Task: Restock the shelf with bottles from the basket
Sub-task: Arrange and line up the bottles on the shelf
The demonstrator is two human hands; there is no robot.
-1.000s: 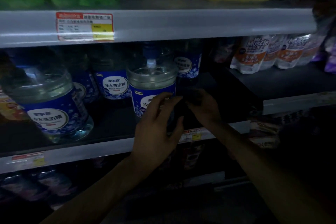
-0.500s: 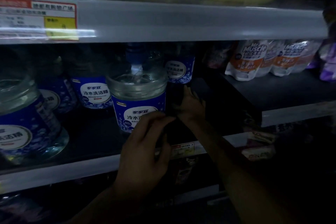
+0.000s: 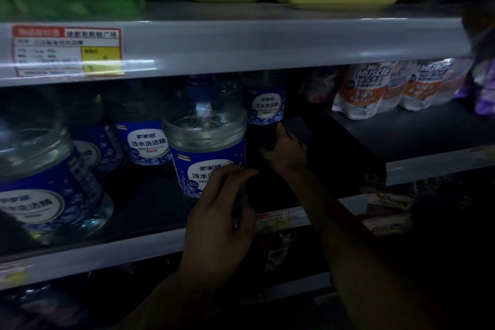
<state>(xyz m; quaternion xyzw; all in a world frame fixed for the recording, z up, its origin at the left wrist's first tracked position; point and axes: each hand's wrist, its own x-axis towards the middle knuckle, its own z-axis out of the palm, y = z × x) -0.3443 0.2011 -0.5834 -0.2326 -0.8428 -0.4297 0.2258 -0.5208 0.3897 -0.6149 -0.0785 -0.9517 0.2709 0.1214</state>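
Dim store shelf [image 3: 120, 249] | your right hand [image 3: 286, 151] is gripping a dark bottle [image 3: 258, 142] beside the blue-labelled bottle [image 3: 206, 153] | your left hand [image 3: 222, 211] is curling near, grasp unclear.

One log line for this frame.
placing | right hand grips rear bottle on shelf | left hand beside front bottle, grip unclear

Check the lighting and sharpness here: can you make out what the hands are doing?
Head view: badly underexposed, the lower half near black; the left hand and right hand are dark shapes, and what they hold is lost in shadow. Head view: glare streaks the upper shelf edge, its price tag is smeared, while the label of the front detergent bottle stays legible.
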